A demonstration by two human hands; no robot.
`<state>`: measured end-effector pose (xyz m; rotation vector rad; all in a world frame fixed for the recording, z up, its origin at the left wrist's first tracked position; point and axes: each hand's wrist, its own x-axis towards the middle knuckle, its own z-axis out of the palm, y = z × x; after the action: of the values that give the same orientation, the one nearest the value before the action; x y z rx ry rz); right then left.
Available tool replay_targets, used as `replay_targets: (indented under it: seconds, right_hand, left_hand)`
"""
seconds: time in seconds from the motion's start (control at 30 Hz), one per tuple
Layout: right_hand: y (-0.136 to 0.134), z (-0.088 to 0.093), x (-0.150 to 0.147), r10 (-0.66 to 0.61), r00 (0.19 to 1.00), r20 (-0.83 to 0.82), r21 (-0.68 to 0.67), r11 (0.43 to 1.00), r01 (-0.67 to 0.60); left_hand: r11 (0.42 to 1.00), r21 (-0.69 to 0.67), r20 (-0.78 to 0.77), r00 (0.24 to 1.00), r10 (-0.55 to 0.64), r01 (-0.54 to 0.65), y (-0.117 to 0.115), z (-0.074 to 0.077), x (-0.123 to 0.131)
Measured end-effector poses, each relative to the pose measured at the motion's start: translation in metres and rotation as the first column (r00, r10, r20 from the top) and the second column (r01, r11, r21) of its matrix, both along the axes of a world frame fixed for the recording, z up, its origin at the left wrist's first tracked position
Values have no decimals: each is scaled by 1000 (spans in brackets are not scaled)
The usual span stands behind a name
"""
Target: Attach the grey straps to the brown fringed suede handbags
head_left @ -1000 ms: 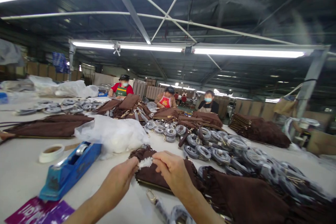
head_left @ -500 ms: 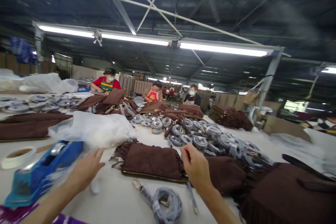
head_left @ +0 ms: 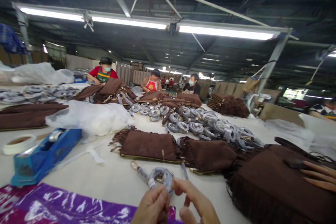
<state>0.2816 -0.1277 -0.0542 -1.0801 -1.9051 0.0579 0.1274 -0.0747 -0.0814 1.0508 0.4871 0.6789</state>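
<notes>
Both my hands are at the bottom edge, fingertips meeting. My left hand [head_left: 153,205] is curled closed, its fingertips on the near edge of a coiled grey wrapped strap [head_left: 160,176] that has a gold clasp [head_left: 134,165]. My right hand [head_left: 196,202] pinches at the same spot from the right. Just beyond the strap lies a brown fringed suede bag [head_left: 148,144], and a second such bag [head_left: 208,154] is beside it on the right.
A blue tape dispenser [head_left: 44,154], a tape roll [head_left: 18,143] and a white plastic bag [head_left: 90,117] sit left. A purple sheet [head_left: 65,207] lies near me. Another person's fingers [head_left: 319,174] rest on a large brown bag [head_left: 273,185] at right. Several people work at the far end.
My hands left the white scrap and the bag and drew back together to the coiled strap near me. The view swung right and down.
</notes>
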Motion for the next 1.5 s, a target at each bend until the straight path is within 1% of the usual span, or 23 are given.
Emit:
replay_targets:
  seconds: [0.03,0.1,0.17,0.23,0.27,0.3,0.33,0.37,0.4,0.43,0.47,0.5,0.57,0.63,0.7,0.77,0.8,0.87,0.93,1.0,1.23,1.37,1.5]
  right_hand:
    - [0,3,1,-24,996,-88,-105,994,14]
    - [2,7,-4,-53,980,-191,-260,966,1]
    - [6,12,-11,-55,962,-266,-331,943,-38]
    - [13,18,-16,-59,923,-379,-353,932,-86]
    - [17,22,-16,-63,888,-456,-376,918,-128]
    - [21,26,-15,-75,839,-539,-413,892,-185]
    - [26,29,-12,-93,786,-612,-455,854,-253]
    - [30,31,-9,-112,741,-662,-494,809,-319]
    - [35,31,-6,-126,715,-687,-528,764,-372]
    - [40,30,-4,-131,712,-690,-556,726,-405]
    - [44,28,-4,-125,728,-674,-578,703,-415]
    - [48,24,-5,-110,757,-644,-598,689,-409]
    - [53,17,-11,-80,832,-549,-638,683,-356]
    - [54,14,-19,-60,913,-402,-664,706,-246]
    - [53,16,-27,-61,972,-226,-649,754,-104]
    - [51,23,-34,-89,993,-74,-593,804,28]
    - [51,26,-36,-112,994,-19,-563,822,82]
    - [49,33,-40,-162,986,46,-515,842,162]
    - [48,38,-41,-191,979,75,-492,847,203]
    - [46,40,-42,-204,974,98,-467,855,226]
    - [33,47,-43,-231,962,148,-391,879,271]
    - [28,50,-44,-268,940,212,-371,868,331]
    - [25,53,-47,-271,928,256,-358,865,351]
  left_hand:
    - [999,35,-21,1000,-14,15,-4,-2,3]
    - [993,110,-71,997,-32,39,-11,0,8]
    - [979,191,-141,989,-49,76,-15,9,8]
    - [935,334,-253,967,-31,117,-10,22,0]
    - [885,447,-320,947,24,129,-3,27,-8]
    - [807,575,-385,915,120,136,8,31,-18]
    - [695,705,-430,866,256,145,21,32,-29]
    - [563,807,-456,794,401,178,37,32,-41]
    - [458,858,-478,691,543,233,54,29,-53]
    - [384,864,-504,592,629,327,71,24,-62]
    - [327,845,-522,521,675,422,86,19,-70]
    - [288,818,-532,466,707,498,99,14,-76]
    - [234,775,-535,411,738,587,114,8,-81]
    - [233,765,-530,382,757,600,118,11,-80]
    - [273,766,-542,356,761,582,114,22,-78]
    - [322,765,-566,344,749,558,107,38,-77]
    - [335,773,-569,357,741,539,103,46,-77]
    - [340,808,-552,419,721,480,95,59,-76]
    - [337,850,-513,489,705,405,87,67,-75]
    - [328,876,-477,529,702,355,78,71,-74]
    - [329,907,-420,572,705,262,60,78,-70]
    - [323,914,-405,588,700,246,53,83,-69]
    - [337,915,-401,592,699,222,46,86,-67]
